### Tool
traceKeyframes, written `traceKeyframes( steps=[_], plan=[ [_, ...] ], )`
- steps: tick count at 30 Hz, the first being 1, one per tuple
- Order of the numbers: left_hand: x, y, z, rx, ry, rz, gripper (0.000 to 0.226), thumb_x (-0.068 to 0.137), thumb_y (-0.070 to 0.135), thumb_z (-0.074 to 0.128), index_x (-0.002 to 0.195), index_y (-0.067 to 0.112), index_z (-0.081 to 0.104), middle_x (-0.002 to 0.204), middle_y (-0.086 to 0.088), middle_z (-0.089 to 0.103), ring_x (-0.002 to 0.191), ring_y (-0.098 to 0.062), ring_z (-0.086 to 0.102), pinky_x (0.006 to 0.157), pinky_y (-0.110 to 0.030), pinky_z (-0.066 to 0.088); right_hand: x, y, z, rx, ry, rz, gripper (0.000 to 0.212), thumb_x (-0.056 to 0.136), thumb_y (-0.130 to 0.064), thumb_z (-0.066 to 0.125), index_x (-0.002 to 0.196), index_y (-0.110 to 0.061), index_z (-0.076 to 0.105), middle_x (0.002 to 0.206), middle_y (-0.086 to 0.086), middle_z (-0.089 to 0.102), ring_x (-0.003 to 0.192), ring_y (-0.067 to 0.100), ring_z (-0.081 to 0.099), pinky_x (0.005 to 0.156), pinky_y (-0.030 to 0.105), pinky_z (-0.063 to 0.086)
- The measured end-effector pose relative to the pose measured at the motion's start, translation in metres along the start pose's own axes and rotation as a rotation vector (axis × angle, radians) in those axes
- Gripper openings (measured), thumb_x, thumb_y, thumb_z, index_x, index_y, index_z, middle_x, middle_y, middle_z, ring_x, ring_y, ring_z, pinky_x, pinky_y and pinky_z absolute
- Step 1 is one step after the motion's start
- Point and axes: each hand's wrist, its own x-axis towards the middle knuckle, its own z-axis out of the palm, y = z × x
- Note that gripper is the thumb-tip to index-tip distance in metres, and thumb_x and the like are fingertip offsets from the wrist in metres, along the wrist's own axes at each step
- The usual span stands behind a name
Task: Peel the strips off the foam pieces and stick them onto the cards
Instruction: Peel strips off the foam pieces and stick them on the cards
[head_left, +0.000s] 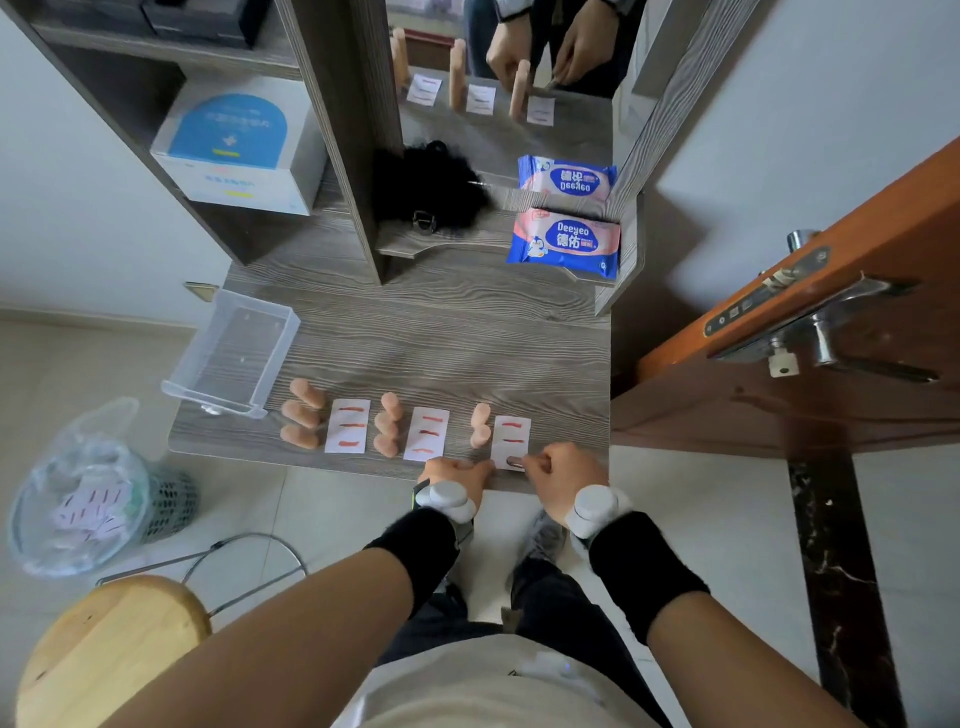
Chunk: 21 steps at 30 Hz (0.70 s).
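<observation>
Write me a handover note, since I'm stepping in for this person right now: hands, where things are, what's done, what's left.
Left hand: closed, resting at the table edge beside the right card; whether it holds anything cannot be told.
Right hand: gripping a small metal tool, its tip on the near end of the right card.
Three cards lie in a row, each with foam pieces to its left: left card, middle card, right card.
Done: left and middle cards show three red strips each; the right card shows two.
Left: probably the third strip on the right card.

Three white cards (426, 433) bearing red strips (431, 432) alternate with pink foam pieces (388, 424).
</observation>
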Motion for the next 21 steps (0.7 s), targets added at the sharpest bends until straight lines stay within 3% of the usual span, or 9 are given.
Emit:
traceKeyframes(
  steps=[3,6,13,21],
  plan=[
    [0.004,0.003,0.004,0.062,0.012,-0.004,0.035,0.08,0.048,0.07,0.07,0.015,0.068,0.071,0.0,0.066,0.07,-0.021,0.06,0.069,-0.027,0.048,0.003,-0.001,0.0,-0.018,-0.01,-0.034,0.048,0.094,-0.041,0.053,0.054,-0.022,0.035,0.053,-0.007,0.039,0.057,0.021,0.042,0.044,0.029,0.023],
    [0.008,0.003,0.007,0.082,0.069,-0.01,0.031,0.082,0.045,0.072,0.067,0.021,0.059,0.079,-0.003,0.064,0.075,-0.022,0.057,0.08,-0.032,0.052,0.005,-0.004,0.001,-0.023,-0.034,-0.069,0.049,0.095,-0.04,0.053,0.053,-0.024,0.032,0.051,-0.008,0.035,0.059,0.023,0.042,0.051,0.029,0.028],
    [0.008,0.002,0.008,0.094,0.081,-0.021,0.037,0.081,0.047,0.071,0.058,0.023,0.055,0.074,-0.001,0.063,0.071,-0.02,0.057,0.075,-0.03,0.051,0.011,-0.009,0.003,-0.05,-0.067,-0.079,0.048,0.094,-0.043,0.053,0.054,-0.021,0.039,0.065,0.004,0.054,0.064,0.027,0.05,0.058,0.032,0.037],
    [0.007,0.001,0.007,0.095,0.076,-0.006,0.033,0.081,0.048,0.071,0.062,0.024,0.058,0.076,-0.001,0.065,0.073,-0.02,0.058,0.081,-0.033,0.054,0.014,-0.009,0.007,-0.064,-0.076,-0.073,0.048,0.094,-0.043,0.053,0.054,-0.022,0.037,0.068,0.005,0.053,0.066,0.027,0.048,0.059,0.033,0.039]
  ],
)
